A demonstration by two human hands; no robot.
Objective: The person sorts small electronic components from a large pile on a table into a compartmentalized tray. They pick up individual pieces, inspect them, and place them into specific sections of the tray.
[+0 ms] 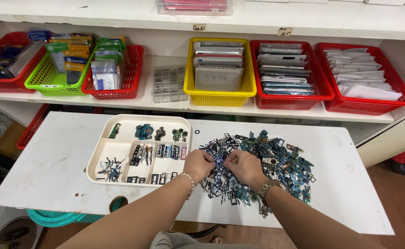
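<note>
Two hands meet over a jumbled heap of small electronic parts (pixel 258 168) spread on the white table (pixel 54 166). Left hand (pixel 198 165) and right hand (pixel 242 167) are both curled, fingertips pinching into thin dark metal frames at the heap's left edge. Just left of them sits a cream plastic divided tray (pixel 102 148), rounded corners, holding sorted blue and black bits.

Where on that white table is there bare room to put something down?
Bare patches: the table left of the divided tray, and the right end past the pile of small parts. The middle is crowded, where both hands dig in.
</note>
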